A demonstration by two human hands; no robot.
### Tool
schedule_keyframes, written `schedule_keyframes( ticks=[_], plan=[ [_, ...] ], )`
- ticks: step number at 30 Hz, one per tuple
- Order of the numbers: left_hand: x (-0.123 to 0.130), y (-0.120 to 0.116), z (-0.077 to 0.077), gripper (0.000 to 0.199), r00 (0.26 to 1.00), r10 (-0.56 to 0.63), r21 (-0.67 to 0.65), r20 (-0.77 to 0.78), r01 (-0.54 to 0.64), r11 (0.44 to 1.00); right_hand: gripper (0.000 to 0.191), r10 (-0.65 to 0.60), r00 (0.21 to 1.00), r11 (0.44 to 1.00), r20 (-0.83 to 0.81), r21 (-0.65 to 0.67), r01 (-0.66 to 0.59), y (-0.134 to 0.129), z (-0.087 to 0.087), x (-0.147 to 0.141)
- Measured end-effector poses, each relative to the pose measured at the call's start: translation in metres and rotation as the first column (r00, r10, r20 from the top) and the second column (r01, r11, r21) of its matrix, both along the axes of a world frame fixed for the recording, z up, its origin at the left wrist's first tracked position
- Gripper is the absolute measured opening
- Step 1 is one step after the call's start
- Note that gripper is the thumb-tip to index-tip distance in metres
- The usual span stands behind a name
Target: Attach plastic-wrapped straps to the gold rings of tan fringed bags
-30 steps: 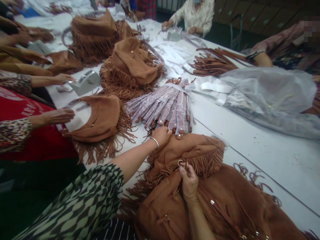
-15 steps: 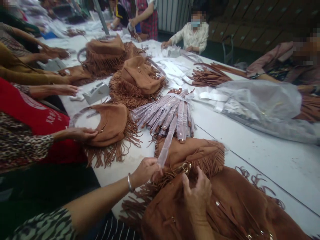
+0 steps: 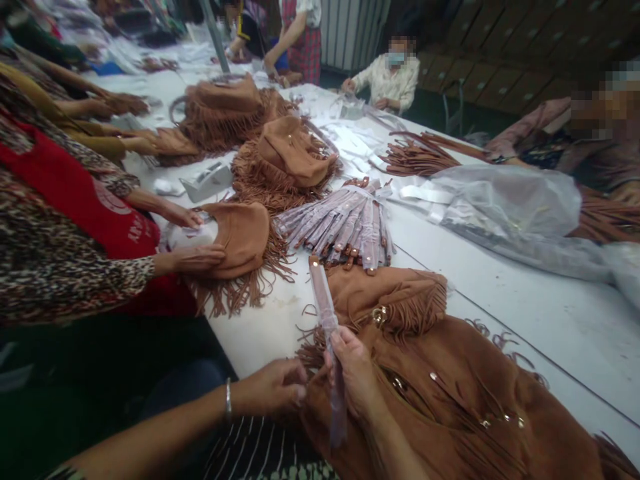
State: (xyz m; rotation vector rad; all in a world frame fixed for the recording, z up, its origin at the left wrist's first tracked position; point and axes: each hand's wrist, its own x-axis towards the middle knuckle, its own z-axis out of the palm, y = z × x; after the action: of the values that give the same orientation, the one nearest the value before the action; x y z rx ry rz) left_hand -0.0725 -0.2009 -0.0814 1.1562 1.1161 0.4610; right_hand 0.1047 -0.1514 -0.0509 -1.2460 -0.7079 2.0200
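A strap in thin translucent wrapping (image 3: 326, 308) stands upright in my right hand (image 3: 353, 363), with the fingers closed round its middle. Its brown tip with a metal stud points away from me, and the lower end is blurred. To the left of it, my left hand (image 3: 277, 387) has loosely bent fingers, thumb and forefinger apart, with nothing visible in them. Beneath both hands lies a large brown suede bag (image 3: 465, 393) with metal fittings. A fringed brown bag (image 3: 385, 293) with a gold-coloured clasp (image 3: 379, 315) lies beyond it.
A tied bundle of wrapped straps (image 3: 345, 223) lies on the white table (image 3: 520, 293). Fringed bags (image 3: 295, 150) are heaped further back. At left, a co-worker's hands (image 3: 200, 257) handle another bag (image 3: 245, 233) near a tape dispenser (image 3: 207, 181). Clear plastic (image 3: 515, 200) lies at right.
The wrapped strap has passed from my left hand to my right, which has left the clasp. My left hand has moved down and towards me. The co-worker's second hand has reached the bag.
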Motion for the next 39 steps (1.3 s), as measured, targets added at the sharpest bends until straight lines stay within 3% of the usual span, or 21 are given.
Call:
schedule_keyframes(
  ticks=[2,4,6,8,12,17,22,24,29,33,36,38,39],
  plan=[
    [0.0,0.022,0.009,0.051,0.949,0.303,-0.081,0.084,-0.297,0.951,0.038,0.06,0.993,0.993,0.1,0.092,-0.07,-0.012,0.009,0.011],
    [0.006,0.043,0.023,0.053,0.812,0.531,-0.166,0.245,-0.504,0.848,0.039,0.08,0.978,0.982,0.191,0.151,-0.11,-0.025,0.019,0.023],
    [0.017,0.06,0.038,0.052,0.663,0.608,-0.265,0.437,-0.551,0.791,0.039,0.087,0.965,0.975,0.247,0.178,-0.133,-0.04,0.029,0.032],
    [0.03,0.067,0.052,0.049,0.575,0.62,-0.333,0.533,-0.531,0.779,0.041,0.103,0.954,0.971,0.281,0.179,-0.157,-0.056,0.038,0.038],
    [0.06,0.058,0.068,0.042,0.574,0.622,-0.367,0.532,-0.506,0.781,0.041,0.074,0.941,0.982,0.33,0.141,-0.127,-0.088,0.043,0.043],
    [0.091,0.03,0.073,0.037,0.636,0.553,-0.42,0.538,-0.367,0.83,0.037,-0.034,0.934,0.989,0.356,0.149,-0.021,-0.117,0.04,0.044],
    [0.102,0.015,0.076,0.035,0.648,0.492,-0.407,0.581,-0.292,0.865,0.039,-0.01,0.911,0.979,0.411,0.19,-0.075,-0.128,0.044,0.055],
    [0.105,0.011,0.077,0.035,0.657,0.445,-0.386,0.609,-0.244,0.889,0.039,-0.055,0.892,0.975,0.448,0.216,-0.048,-0.123,0.048,0.065],
    [0.126,-0.007,0.07,0.034,0.673,0.404,-0.331,0.62,-0.243,0.912,0.046,-0.335,0.753,0.921,0.567,0.365,0.135,-0.087,0.069,0.083],
    [0.144,-0.021,0.062,0.035,0.708,0.374,-0.293,0.599,-0.24,0.925,0.043,-0.221,0.861,0.932,0.458,0.36,0.047,-0.06,0.077,0.073],
    [0.143,-0.021,0.057,0.044,0.807,0.2,-0.145,0.555,-0.143,0.979,0.028,-0.157,0.892,0.938,0.423,0.347,0.001,-0.055,0.072,0.068],
    [0.135,-0.014,0.054,0.046,0.88,-0.062,0.043,0.471,0.047,0.998,0.027,-0.199,0.915,0.953,0.351,0.287,0.097,-0.056,0.068,0.073],
    [0.13,-0.008,0.052,0.044,0.904,-0.172,0.151,0.392,0.122,0.981,0.026,-0.238,0.928,0.958,0.288,0.23,0.174,-0.056,0.066,0.079]
  ],
)
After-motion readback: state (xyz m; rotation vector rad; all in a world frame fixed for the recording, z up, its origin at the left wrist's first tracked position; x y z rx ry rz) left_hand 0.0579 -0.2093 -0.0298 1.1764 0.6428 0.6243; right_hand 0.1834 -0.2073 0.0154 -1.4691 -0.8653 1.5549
